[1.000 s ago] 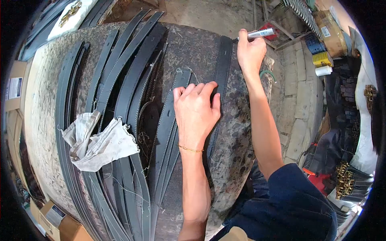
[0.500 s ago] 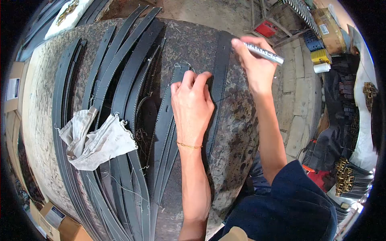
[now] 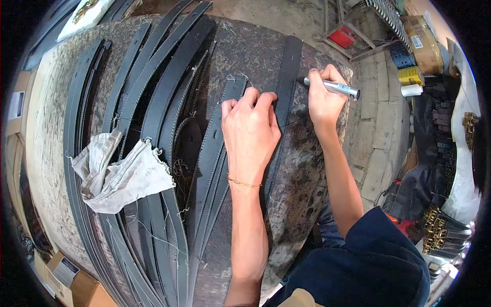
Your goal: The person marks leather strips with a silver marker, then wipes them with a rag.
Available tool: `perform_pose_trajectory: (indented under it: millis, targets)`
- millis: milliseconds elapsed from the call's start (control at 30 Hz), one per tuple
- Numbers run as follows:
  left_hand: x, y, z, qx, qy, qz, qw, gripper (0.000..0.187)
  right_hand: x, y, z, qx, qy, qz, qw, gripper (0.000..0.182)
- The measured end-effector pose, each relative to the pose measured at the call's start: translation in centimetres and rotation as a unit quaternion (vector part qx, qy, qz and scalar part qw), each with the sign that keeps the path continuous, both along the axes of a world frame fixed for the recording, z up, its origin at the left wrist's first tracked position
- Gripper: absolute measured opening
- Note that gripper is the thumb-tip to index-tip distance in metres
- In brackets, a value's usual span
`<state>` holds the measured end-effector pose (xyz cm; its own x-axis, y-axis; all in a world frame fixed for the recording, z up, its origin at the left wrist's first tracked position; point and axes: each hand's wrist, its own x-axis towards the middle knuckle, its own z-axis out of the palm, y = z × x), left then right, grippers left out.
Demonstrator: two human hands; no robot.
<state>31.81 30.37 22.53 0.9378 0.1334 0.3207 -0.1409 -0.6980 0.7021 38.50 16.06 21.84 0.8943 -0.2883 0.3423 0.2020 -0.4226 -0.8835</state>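
My right hand (image 3: 325, 100) is closed round a silver marker (image 3: 338, 89), its dark tip at the right edge of a black leather strap (image 3: 289, 62) that lies lengthwise on the work surface. My left hand (image 3: 250, 125) rests over that strap's left side, fingers bent and pressed together on it; the fingertips are partly hidden. Just left of this hand lie several stitched black straps (image 3: 207, 153) with holes punched in them and loose threads at the ends.
More black straps (image 3: 153, 123) spread over the left of the worn, rounded surface (image 3: 302, 169), with a crumpled grey cloth (image 3: 135, 176) on top. To the right are bundles with brass buckles (image 3: 434, 230), a cardboard box (image 3: 423, 43) and a yellow box (image 3: 410, 77).
My right hand has come down and turned, bringing the marker's tip to the strap's edge. My left hand stays nearly in place, and the whole view has shifted slightly.
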Motion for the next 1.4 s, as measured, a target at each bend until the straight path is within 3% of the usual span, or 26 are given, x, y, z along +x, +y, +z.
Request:
perform_pose_trajectory:
  millis: [300,400,600,733,867,900,1000,1133,1167,1400]
  targets:
    - [0.0,0.0,0.0,0.007,-0.001,-0.001,1.000,0.013,0.3,-0.1,-0.5,-0.008,-0.016,0.019,1.000,0.037]
    - [0.0,0.0,0.0,0.004,0.000,-0.002,1.000,0.013,0.2,0.1,-0.1,0.052,0.010,0.002,0.999,0.036]
    - [0.1,0.0,-0.2,0.010,-0.031,0.003,0.999,0.015,0.2,0.1,0.0,-0.017,-0.001,0.012,1.000,0.036]
    - [0.1,0.5,0.4,-0.220,-0.084,0.101,0.967,0.016,-0.1,-0.5,-0.4,0.086,-0.021,0.041,0.995,0.036]
    - [-0.2,1.1,1.2,-0.273,-0.041,0.177,0.945,0.029,-0.3,-0.4,-0.4,0.149,0.004,0.032,0.988,0.036]
    - [-0.1,1.2,0.7,-0.302,-0.057,0.157,0.939,0.038,-0.4,-0.3,-0.2,0.163,-0.001,0.043,0.986,0.036]
    - [0.1,1.6,0.3,-0.383,-0.069,0.151,0.908,0.039,-0.6,0.1,0.2,0.157,-0.009,0.052,0.986,0.035]
    - [0.4,2.5,-0.1,-0.424,-0.051,0.146,0.892,0.025,-0.6,0.0,0.1,0.134,-0.010,0.084,0.987,0.033]
    - [0.3,2.7,-0.2,-0.393,-0.031,0.140,0.908,0.017,-0.6,-0.1,0.1,0.148,0.002,0.084,0.985,0.032]
    - [0.0,2.3,0.7,-0.403,-0.003,0.089,0.911,0.022,-0.1,0.0,-0.2,0.124,0.034,0.053,0.990,0.033]
